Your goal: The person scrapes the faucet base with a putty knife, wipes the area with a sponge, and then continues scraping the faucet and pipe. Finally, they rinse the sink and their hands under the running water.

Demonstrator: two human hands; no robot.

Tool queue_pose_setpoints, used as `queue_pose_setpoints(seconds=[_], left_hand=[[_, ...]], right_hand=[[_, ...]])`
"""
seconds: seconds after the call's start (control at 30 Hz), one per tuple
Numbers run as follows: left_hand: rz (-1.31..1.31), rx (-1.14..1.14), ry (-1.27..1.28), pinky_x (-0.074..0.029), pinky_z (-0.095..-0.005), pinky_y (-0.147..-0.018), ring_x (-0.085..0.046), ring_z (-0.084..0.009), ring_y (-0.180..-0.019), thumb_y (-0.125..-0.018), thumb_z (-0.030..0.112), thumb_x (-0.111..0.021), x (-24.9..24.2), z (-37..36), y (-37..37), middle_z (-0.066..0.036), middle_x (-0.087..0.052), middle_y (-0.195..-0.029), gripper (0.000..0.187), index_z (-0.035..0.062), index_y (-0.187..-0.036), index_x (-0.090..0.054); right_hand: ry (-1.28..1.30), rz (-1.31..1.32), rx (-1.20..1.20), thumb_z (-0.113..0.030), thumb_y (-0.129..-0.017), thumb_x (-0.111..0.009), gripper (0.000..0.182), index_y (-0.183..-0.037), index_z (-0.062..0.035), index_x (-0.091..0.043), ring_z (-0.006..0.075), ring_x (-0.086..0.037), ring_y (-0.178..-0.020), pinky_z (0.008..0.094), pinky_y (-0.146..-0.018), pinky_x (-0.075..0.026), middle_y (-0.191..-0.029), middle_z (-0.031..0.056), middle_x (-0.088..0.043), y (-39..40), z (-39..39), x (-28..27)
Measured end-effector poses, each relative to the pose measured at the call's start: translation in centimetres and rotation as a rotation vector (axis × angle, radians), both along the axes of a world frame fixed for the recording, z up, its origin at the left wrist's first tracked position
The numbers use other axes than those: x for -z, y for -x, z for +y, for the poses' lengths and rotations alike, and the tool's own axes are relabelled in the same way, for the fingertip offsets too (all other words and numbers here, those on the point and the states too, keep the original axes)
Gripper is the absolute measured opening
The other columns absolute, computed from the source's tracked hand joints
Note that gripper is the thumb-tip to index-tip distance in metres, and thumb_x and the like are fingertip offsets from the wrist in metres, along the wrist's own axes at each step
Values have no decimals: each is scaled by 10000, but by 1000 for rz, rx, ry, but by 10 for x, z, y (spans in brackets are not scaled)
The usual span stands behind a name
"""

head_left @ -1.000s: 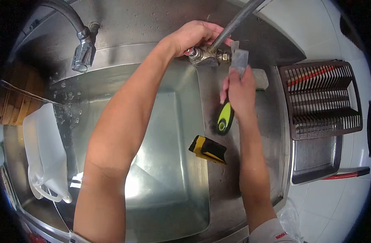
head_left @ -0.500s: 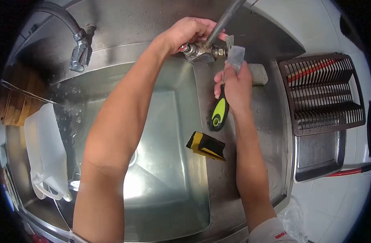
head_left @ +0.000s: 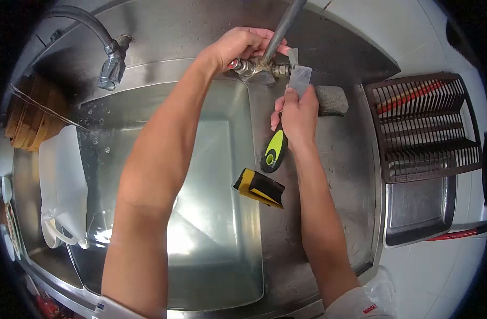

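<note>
My left hand (head_left: 244, 43) reaches behind the slanted pipe of the tap (head_left: 262, 66), fingers stretched out and partly hidden by it. Its fingertips are close to a small greyish strip (head_left: 293, 56). My right hand (head_left: 300, 114) is closed just below the tap, with a flat, greyish translucent blade-like piece (head_left: 300, 78) standing up from its fingers. Below those fingers extends a green and black handle (head_left: 275, 149); together they look like a scraper, though the join is hidden. A black and yellow folded piece (head_left: 259, 187) lies at the sink's right edge.
Water fills the sink basin (head_left: 217, 212). A white plastic jug (head_left: 62, 186) stands at its left, near a running stream and wooden steamers (head_left: 33, 114). A grey scouring pad (head_left: 332, 101), a brown rack (head_left: 424, 125) and a metal tray (head_left: 420, 207) are at the right.
The view has shifted slightly, moving the sink and counter left in the picture. My right hand sits slightly lower relative to the tap. My left hand stays behind the pipe.
</note>
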State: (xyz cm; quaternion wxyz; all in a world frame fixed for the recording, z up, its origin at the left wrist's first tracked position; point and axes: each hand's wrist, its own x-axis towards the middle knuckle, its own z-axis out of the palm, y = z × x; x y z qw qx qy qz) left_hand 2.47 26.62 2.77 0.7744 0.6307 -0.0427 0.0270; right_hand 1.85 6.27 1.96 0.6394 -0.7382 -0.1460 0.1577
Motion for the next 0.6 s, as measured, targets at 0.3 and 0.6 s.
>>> queue_pose_setpoints(seconds=[0.3, 0.6], left_hand=[[-55, -52, -7, -402, -190, -644, -508, -43, -722, -831, 83, -493, 8, 0, -6, -9, -713, -975, 368, 19, -1118, -714], [-62, -61, -25, -381, -196, -631, -459, -41, -667, -826, 80, -507, 9, -1, -3, 18, -716, -946, 354, 34, -1087, -742]], right_hand=[[-106, -68, 33, -78, -1009, -407, 90, -995, -3, -360, 178, -493, -388, 341, -340, -408, -670, 91, -506, 5, 10, 3], [-38, -75, 36, -92, -1007, -428, 70, -1056, -41, -428, 154, -480, -408, 311, -358, -418, -703, 62, -509, 1, 6, 4]])
